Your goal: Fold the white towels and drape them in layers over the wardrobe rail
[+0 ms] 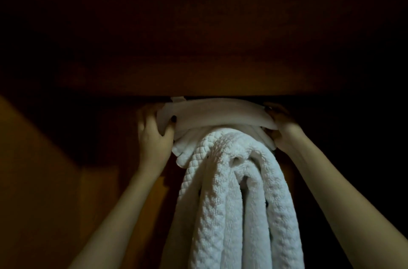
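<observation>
Forearms: two bare arms reach up from the near bottom edge, one on each side of the hanging towels.
Hanging towels (231,202): thick white terry and waffle-textured folds drape down the middle, bunched in loops, filling the space between the arms.
Left hand (152,134): on the left end of the smooth top towel, fingers (171,123) curled closed around the fabric, thumb over the front.
Right hand (281,125): on the right end of the same towel, fingers wrapped behind the edge, gripping it.
Top towel (217,115): a folded, smooth white band stretched level between both hands, lying across the top of the textured towels, just under the dark panel.
Rail: hidden under the towels; cannot be made out.
Wardrobe panel (203,32): a broad dark brown wooden board spans the far, upper part, dimly lit.
</observation>
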Available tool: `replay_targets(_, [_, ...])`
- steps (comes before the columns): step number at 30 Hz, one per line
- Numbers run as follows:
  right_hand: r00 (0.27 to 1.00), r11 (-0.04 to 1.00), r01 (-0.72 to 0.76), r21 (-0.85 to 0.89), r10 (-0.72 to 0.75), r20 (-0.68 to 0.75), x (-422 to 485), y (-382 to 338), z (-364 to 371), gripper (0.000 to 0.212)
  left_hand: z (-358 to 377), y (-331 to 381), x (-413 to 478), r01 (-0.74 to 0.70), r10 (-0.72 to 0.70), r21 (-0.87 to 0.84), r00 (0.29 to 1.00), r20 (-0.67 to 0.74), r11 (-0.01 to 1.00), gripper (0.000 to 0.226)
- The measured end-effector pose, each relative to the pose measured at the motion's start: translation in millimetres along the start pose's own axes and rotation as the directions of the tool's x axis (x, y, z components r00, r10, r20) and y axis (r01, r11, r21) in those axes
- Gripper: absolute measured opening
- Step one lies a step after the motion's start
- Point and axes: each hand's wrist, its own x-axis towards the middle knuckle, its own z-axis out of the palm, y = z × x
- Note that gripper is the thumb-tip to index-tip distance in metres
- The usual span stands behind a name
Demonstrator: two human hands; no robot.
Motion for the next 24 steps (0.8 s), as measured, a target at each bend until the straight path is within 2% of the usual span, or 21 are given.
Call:
replay_targets(1, [1.000,1.000,-0.013,0.008,0.012,0.018,-1.7,-0.3,0.3,0.022,-2.1,0.0,-2.0,-0.170,0.173,0.115,0.985,-0.016,0.979,0.035])
replay_targets(3, [0.999,1.000,-0.018,0.021,0.017,0.039,-3.2,-2.8,0.4,0.023,-2.1,-1.0,3.4,-0.485,0.482,0.269,0.872,0.082,0.832,0.032])
replay_targets(5, [0.998,0.999,-0.007,0.033,0.005,0.062,-5.9,-5.3,0.7,0.021,1.3,2.2,17.3,-0.674,0.639,0.321,0.737,0.220,0.665,0.033])
replay_targets(7, [0.996,0.998,0.005,0.060,-0.010,0.092,-6.0,-4.2,-1.3,0.020,3.1,11.4,30.4,-0.763,0.700,0.323,0.645,0.307,0.560,0.033])
replay_targets(10, [0.995,0.997,0.012,0.072,-0.019,0.095,-8.6,-2.6,-4.3,0.022,7.4,14.0,39.6,-0.822,0.669,0.270,0.567,0.481,0.502,0.037])
replay_targets(13, [0.996,0.995,0.011,0.095,-0.019,0.086,-9.4,-4.5,-5.6,0.029,7.6,15.2,46.5,-0.794,0.532,0.207,0.550,0.643,0.572,0.047])
replay_targets(15, [0.996,0.995,0.035,0.094,-0.042,0.077,-12.8,-4.4,-6.0,0.023,7.5,12.2,50.7,-0.759,0.440,0.195,0.544,0.714,0.621,0.052])
replay_targets(17, [0.975,0.963,0.217,-0.161,-0.223,-0.020,-20.5,1.4,-10.6,0.015,6.3,8.6,52.3,-0.709,0.377,0.184,0.554,0.742,0.680,0.055])
replay_targets(18, [0.917,0.881,0.349,-0.320,-0.391,-0.076,-27.1,6.2,-15.1,0.014,6.4,6.9,51.8,-0.678,0.366,0.184,0.581,0.727,0.711,0.054])
replay_targets(19, [0.813,0.747,0.485,-0.454,-0.577,-0.079,-35.3,10.6,-18.9,0.018,6.6,7.8,50.2,-0.638,0.355,0.188,0.621,0.698,0.747,0.053])
replay_targets(20, [0.694,0.584,0.597,-0.549,-0.720,-0.010,-43.2,14.4,-22.0,0.023,7.7,10.2,47.7,-0.589,0.340,0.193,0.670,0.660,0.784,0.051])
replay_targets(21, [0.602,0.430,0.674,-0.600,-0.791,0.110,-46.4,17.1,-24.1,0.029,9.4,12.9,45.3,-0.535,0.325,0.188,0.717,0.617,0.824,0.049])
replay_targets(22, [0.547,0.306,0.729,-0.612,-0.799,0.252,-48.9,15.8,-23.7,0.034,12.1,16.0,43.1,-0.485,0.311,0.172,0.753,0.580,0.857,0.048])
replay_targets(24, [0.495,0.125,0.776,-0.618,-0.729,0.474,-40.7,9.9,-18.6,0.041,17.3,23.6,39.4,-0.421,0.305,0.123,0.802,0.513,0.899,0.048])
